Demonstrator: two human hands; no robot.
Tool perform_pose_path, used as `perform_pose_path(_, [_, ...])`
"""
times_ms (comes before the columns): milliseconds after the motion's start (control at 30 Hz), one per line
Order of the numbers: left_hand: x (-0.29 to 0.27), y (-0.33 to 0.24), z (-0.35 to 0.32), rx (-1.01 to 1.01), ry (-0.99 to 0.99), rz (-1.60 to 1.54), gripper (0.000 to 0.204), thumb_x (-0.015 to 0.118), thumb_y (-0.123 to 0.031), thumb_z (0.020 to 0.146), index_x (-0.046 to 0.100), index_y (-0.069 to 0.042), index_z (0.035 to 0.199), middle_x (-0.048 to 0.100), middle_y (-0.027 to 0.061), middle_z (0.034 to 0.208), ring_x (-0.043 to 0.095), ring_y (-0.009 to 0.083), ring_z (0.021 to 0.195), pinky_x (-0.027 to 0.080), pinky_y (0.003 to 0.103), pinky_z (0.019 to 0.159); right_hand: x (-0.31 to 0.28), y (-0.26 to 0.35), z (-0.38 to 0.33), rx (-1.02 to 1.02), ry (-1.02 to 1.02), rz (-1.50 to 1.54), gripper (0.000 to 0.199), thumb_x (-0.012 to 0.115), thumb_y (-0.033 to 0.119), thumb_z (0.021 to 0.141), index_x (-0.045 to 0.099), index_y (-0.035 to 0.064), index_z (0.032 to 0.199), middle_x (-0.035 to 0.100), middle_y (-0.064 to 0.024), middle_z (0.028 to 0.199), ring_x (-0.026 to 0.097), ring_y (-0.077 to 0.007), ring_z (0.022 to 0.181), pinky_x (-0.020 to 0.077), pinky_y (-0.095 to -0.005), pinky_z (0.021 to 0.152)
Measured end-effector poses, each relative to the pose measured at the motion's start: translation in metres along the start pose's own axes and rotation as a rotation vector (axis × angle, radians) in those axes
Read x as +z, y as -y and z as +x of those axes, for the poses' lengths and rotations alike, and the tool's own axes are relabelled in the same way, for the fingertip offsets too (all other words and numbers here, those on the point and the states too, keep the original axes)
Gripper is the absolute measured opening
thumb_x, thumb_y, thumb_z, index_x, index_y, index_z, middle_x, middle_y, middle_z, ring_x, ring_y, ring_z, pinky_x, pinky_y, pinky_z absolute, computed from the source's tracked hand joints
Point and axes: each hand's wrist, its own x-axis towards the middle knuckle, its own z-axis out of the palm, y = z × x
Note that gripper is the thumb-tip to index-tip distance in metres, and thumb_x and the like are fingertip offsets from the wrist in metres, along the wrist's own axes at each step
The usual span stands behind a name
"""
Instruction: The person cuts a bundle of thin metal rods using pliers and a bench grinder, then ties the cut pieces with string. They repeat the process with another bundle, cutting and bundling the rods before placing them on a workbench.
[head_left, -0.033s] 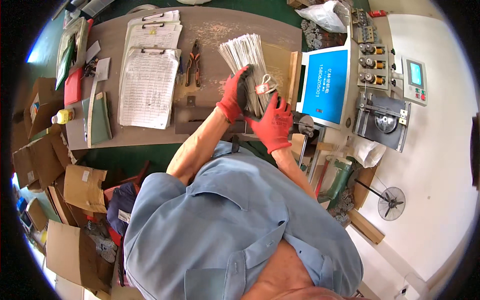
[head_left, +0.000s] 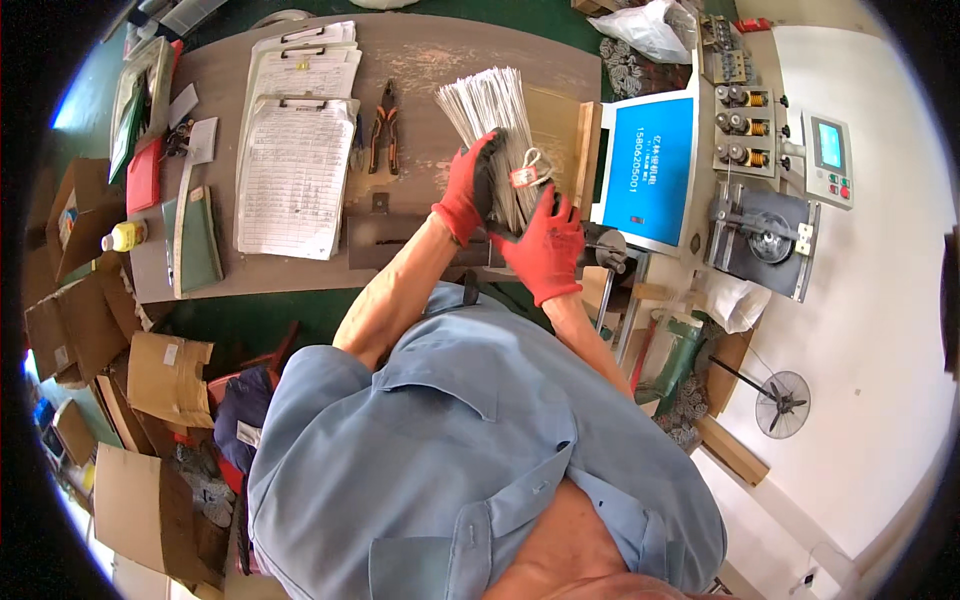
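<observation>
A fanned bundle of thin silvery wires (head_left: 487, 103) stands out over the brown tabletop, its far ends spread apart. Both hands wear red gloves with dark palms. My left hand (head_left: 468, 188) is closed along the bundle's left side. From the lower right, my right hand (head_left: 543, 248) wraps the near end, which its fingers partly hide. A small red-edged white tag (head_left: 524, 177) hangs on the bundle by a looped white tie (head_left: 538, 160), just above the right hand. Left of the bundle lie pliers (head_left: 384, 130) with orange-and-black handles.
Clipboards with filled sheets (head_left: 293, 185) lie on the table's left half, near a green folder (head_left: 200, 240). A wooden strip (head_left: 585, 160) borders a machine with a blue screen (head_left: 648, 170) at the right. Cardboard boxes (head_left: 140, 510) stand at the lower left; a fan (head_left: 783, 405) is at right.
</observation>
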Motion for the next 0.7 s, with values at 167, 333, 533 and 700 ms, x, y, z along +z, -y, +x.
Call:
perform_pose_path(167, [0.017,-0.004,-0.003,0.048,-0.016,0.0,0.03,0.06,-0.023,0.089,0.061,-0.003,0.111,0.066,0.0059,0.098,0.064,0.0163,0.086,0.053,0.033,0.078,0.003,-0.004,0.005,0.042,0.062,-0.037,0.1,0.081,0.05,0.058,0.038,-0.0044,0.13,0.048,-0.0214,0.117,0.048,-0.0391,0.105,0.0428,-0.0496,0.083])
perform_pose_path(333, [-0.001,0.015,0.029,0.014,-0.01,-0.054,0.031,0.059,-0.026,0.09,0.062,-0.002,0.111,0.067,0.0067,0.097,0.065,0.0164,0.083,0.053,0.033,0.077,0.006,-0.006,0.009,0.08,0.115,-0.042,0.104,0.081,0.052,0.059,0.035,-0.0052,0.133,0.046,-0.023,0.121,0.046,-0.0393,0.111,0.0413,-0.0497,0.089])
perform_pose_path(533, [0.004,0.019,0.032,-0.026,0.005,-0.076,0.03,0.062,-0.023,0.088,0.061,-0.003,0.111,0.067,0.0067,0.096,0.064,0.0174,0.082,0.054,0.034,0.077,0.009,-0.011,0.012,0.146,0.206,0.007,0.107,0.079,0.053,0.061,0.032,-0.0056,0.137,0.042,-0.0252,0.131,0.039,-0.0402,0.122,0.0377,-0.051,0.097])
perform_pose_path(700, [0.004,0.019,0.032,-0.035,0.016,-0.045,0.033,0.061,-0.021,0.089,0.057,-0.004,0.116,0.065,0.0066,0.101,0.063,0.0178,0.087,0.053,0.034,0.079,0.012,-0.013,0.012,0.161,0.214,0.013,0.107,0.08,0.052,0.061,0.031,-0.0055,0.136,0.042,-0.0251,0.13,0.039,-0.0402,0.122,0.0379,-0.0511,0.096])
